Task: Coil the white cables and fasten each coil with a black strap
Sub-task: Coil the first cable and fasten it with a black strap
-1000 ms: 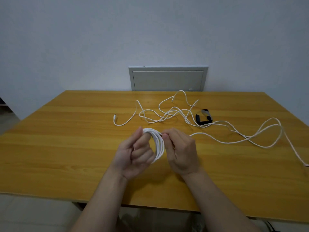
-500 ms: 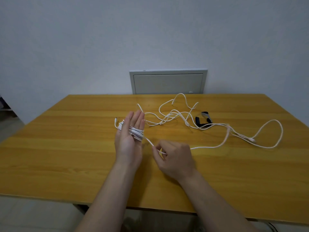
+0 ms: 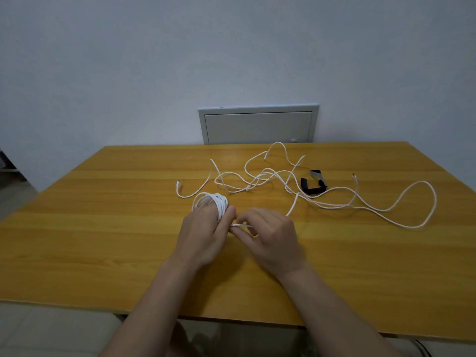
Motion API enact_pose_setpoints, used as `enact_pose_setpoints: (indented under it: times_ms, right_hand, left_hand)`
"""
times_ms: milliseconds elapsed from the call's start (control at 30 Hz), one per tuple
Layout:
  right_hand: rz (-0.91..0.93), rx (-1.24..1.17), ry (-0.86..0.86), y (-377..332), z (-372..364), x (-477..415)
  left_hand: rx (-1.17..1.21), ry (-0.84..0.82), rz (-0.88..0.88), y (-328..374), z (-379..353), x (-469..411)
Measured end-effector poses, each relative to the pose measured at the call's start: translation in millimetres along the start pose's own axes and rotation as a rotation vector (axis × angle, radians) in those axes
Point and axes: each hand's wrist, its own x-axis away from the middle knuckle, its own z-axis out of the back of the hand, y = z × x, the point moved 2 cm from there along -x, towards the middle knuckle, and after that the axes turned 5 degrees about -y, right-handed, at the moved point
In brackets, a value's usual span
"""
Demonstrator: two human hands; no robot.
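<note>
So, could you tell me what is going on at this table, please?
A person is partway through coiling a white cable at a wooden table. The left hand holds the coil in its grip, and the right hand pinches the next stretch beside it. Plenty of loose cable lies tangled across the table, and the black strap lies unused beyond the hands.

My left hand (image 3: 203,234), back upward, grips the white coil (image 3: 215,200) looped round its fingers. My right hand (image 3: 269,237), just beside it, pinches the cable (image 3: 240,224) between thumb and forefinger. Both forearms cross the table (image 3: 90,240) at its near edge.
</note>
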Motion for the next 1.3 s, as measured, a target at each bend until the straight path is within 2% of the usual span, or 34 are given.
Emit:
enact_pose_setpoints:
  times_ms: [167,300,467,533,667,767,867,967,1067,1167,1233,1300]
  right_hand:
    - [-0.097,0.055,0.083,10,7,-3]
    - [-0.319,0.123,0.246,24,17,-6]
    - [-0.611,-0.026,0.257,38,16,-1]
    - [-0.648,-0.095,0.261,38,15,0]
    - [-0.653,-0.181,0.280,37,17,-1]
    - [-0.606,-0.192,0.280,36,18,0]
    - [-0.504,-0.168,0.276,30,18,-4]
    - [-0.352,-0.163,0.274,22,19,-10]
    - [-0.225,-0.229,0.211,11,15,-15]
    - [-0.125,-0.285,0.082,-2,3,-15]
    - [-0.058,-0.296,0.057,-6,-2,-13]
    - [-0.088,-0.320,0.072,-4,0,-10]
  left_hand:
    - [0.271,-0.240,0.017,-3,10,3]
    - [0.516,-0.342,0.064,-14,18,14]
    - [0.569,-0.458,0.098,-15,17,22]
    - [0.684,-0.471,0.152,-11,16,22]
    - [1.012,-0.591,0.206,-4,11,22]
    - [1.261,-0.790,0.215,0,9,26]
    - [1.456,-0.983,0.170,3,9,30]
    - [1.627,-1.067,0.046,11,12,30]
    - [1.778,-1.071,-0.085,24,18,24]
    - [1.851,-1.018,-0.144,39,20,16]
    - [1.950,-0.937,-0.154,48,21,9]
    - [2.081,-0.806,-0.137,50,26,2]
